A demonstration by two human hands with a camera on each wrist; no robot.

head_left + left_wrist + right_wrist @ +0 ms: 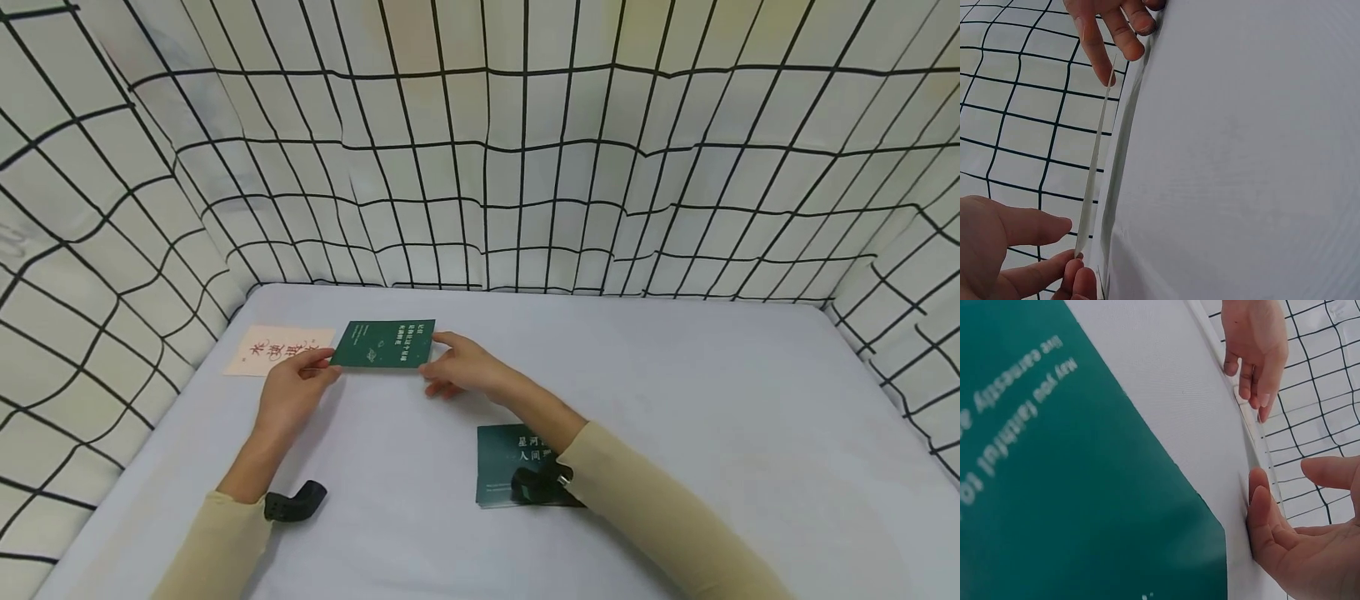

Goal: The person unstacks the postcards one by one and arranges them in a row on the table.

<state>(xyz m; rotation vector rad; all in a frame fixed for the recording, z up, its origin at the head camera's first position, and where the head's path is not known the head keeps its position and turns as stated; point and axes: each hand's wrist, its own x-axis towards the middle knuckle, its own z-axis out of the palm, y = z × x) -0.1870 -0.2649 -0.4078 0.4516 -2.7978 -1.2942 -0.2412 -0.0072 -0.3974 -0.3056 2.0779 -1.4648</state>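
Smooth paper card [382, 343], matt cloth [712, 400]

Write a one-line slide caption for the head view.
Left hand and right hand hold a green card by opposite ends beside a pink card.

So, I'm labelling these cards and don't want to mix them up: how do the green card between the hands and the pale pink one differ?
The green card bears white print; the pale pink card bears red characters. The green card is held between the left hand and right hand, while the pale pink card lies on the white table, partly hidden by the left hand. Both carry Chinese characters.
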